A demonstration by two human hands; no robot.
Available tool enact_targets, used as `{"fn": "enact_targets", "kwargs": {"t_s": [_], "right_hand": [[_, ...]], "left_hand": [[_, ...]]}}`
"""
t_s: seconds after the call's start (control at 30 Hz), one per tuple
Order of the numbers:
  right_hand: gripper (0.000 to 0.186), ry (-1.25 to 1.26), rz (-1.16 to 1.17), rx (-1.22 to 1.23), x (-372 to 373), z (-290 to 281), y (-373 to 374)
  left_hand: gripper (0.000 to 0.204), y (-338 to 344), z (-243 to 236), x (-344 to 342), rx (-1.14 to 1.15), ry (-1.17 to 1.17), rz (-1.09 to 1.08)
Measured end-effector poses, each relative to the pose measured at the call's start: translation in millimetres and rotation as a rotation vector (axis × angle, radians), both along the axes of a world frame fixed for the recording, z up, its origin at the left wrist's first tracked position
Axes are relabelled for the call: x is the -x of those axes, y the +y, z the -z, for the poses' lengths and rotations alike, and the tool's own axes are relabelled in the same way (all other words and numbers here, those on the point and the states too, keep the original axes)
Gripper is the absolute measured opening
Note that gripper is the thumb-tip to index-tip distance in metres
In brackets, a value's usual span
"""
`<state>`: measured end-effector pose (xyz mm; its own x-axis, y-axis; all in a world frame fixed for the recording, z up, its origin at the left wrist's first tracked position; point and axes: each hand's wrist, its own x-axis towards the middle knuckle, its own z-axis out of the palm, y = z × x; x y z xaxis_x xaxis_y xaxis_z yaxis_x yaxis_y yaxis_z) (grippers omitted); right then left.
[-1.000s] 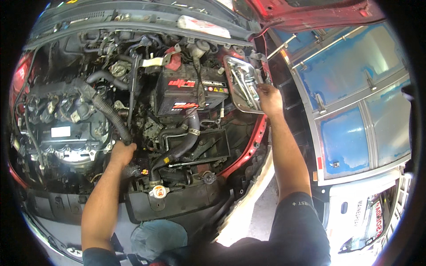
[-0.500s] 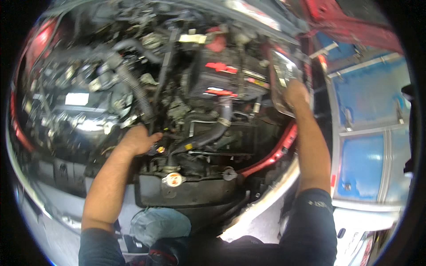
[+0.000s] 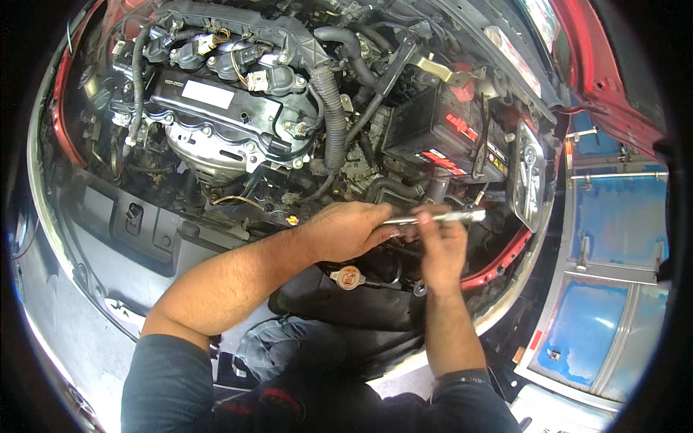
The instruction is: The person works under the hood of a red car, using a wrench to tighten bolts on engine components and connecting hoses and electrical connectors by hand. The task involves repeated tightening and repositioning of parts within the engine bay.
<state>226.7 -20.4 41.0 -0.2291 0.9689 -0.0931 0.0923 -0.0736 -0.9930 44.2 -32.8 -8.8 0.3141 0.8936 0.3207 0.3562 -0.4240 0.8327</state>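
Presently left hand (image 3: 354, 229) and right hand (image 3: 442, 249) both grasp 1 silvery metal tool (image 3: 465, 216), near the orange-marked radiator cap (image 3: 348, 277). Black battery (image 3: 413, 130) shows red lettering (image 3: 460, 125), yellow warning triangles (image 3: 498, 163); engine cover (image 3: 254, 110) bears 1 white label (image 3: 207, 94), print unclear.

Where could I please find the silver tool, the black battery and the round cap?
Silver tool (image 3: 460, 216): head view, shaft near its right end.
Black battery (image 3: 427, 131): head view, its casing.
Round cap (image 3: 348, 277): head view, top face.
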Motion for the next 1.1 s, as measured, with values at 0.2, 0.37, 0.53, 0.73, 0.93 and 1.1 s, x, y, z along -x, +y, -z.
{"fn": "enact_targets", "kwargs": {"t_s": [0.2, 0.37, 0.53, 0.73, 0.93, 1.1], "right_hand": [[0.02, 0.04, 0.101, -0.099, -2.6, -25.9, 8.2], [0.019, -0.134, -0.071, 0.043, -9.8, -22.7, 4.4], [0.021, -0.187, -0.018, 0.008, -44.6, -65.1, 11.6], [0.029, -1.019, -0.622, -0.062, -36.0, -82.1, -6.8], [0.029, -1.369, -0.892, 0.033, -76.7, -98.7, -3.0], [0.034, -1.444, 0.113, -0.313, -202.1, -146.8, 80.8]], "left_hand": [[0.031, 2.6, -9.1, -5.3, 0.169, -0.102, 0.18], [0.03, 3.0, -0.9, 4.9, 0.256, -0.096, 0.262], [0.029, 7.7, 5.6, 10.0, 0.13, -0.116, 0.186], [0.031, 1.9, 0.6, 4.4, 0.118, 0.115, 0.403], [0.041, -5.5, -11.9, -2.0, 0.349, 0.289, 0.655], [0.042, 19.2, -0.5, 13.6, 0.332, 0.028, 0.209]]}}
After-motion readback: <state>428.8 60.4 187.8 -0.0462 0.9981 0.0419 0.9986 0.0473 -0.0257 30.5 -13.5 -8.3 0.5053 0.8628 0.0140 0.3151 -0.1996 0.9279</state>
